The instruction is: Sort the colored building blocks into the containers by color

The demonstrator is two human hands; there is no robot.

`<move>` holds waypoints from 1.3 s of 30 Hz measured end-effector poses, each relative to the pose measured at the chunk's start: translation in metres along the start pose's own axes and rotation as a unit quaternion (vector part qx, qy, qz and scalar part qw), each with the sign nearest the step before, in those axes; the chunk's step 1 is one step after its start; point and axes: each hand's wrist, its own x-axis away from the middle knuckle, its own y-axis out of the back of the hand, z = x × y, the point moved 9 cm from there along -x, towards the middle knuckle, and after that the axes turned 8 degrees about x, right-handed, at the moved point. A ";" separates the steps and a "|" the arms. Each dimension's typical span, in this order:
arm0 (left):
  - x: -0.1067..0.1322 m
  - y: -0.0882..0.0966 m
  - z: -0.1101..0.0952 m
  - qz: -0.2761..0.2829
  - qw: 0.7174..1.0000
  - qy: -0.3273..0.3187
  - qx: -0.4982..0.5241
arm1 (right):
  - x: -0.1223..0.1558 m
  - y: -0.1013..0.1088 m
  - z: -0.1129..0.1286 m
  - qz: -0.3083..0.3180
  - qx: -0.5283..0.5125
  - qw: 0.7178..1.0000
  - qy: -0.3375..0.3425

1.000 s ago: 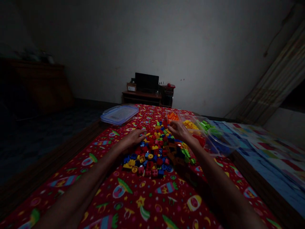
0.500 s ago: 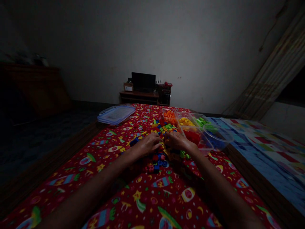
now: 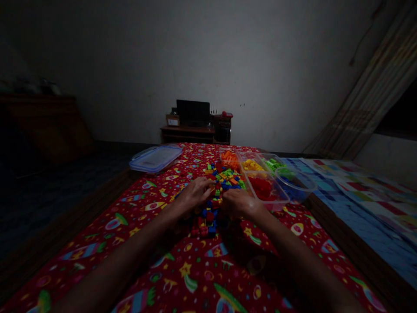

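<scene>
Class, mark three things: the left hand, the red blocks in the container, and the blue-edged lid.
Left hand (image 3: 194, 191): head view, back of the hand.
Red blocks (image 3: 260, 188): head view, middle of the heap.
Blue-edged lid (image 3: 157, 158): head view, its pale flat panel.

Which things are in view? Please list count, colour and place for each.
Loose bricks: many, mixed colours, centre
Divided container: one, clear, right; orange pieces, yellow pieces, green pieces, red pieces inside
Round tub: one, clear, container's right; blue pieces inside or beneath
Lid: one, clear with blue edge, left
Patterned cloth: one, red, under the bricks
Desk: one, brown, far centre
Monitor: one, black, on the desk
Cardboard box: one, brown, left of monitor
Unclear object: one, red, right of monitor
Cabinet: one, dark brown, far left
Curtain: one, patterned, far right
Checked cloth: one, multicoloured, right
Wall: one, grey, behind the desk
Left hand: one, bare, over the bricks
Right hand: one, bare, bricks' right side
</scene>
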 end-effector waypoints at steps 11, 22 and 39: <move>-0.010 0.021 0.011 0.006 0.999 0.054 -0.003 | -0.002 0.012 -0.013 -0.053 -0.017 0.998 -0.018; -0.007 0.026 0.011 -0.078 0.986 0.053 0.138 | -0.023 0.006 -0.045 -0.178 -0.372 0.907 -0.089; -0.005 0.039 -0.004 -0.149 0.977 0.047 0.147 | -0.040 -0.026 -0.041 -0.148 -0.784 0.599 -0.067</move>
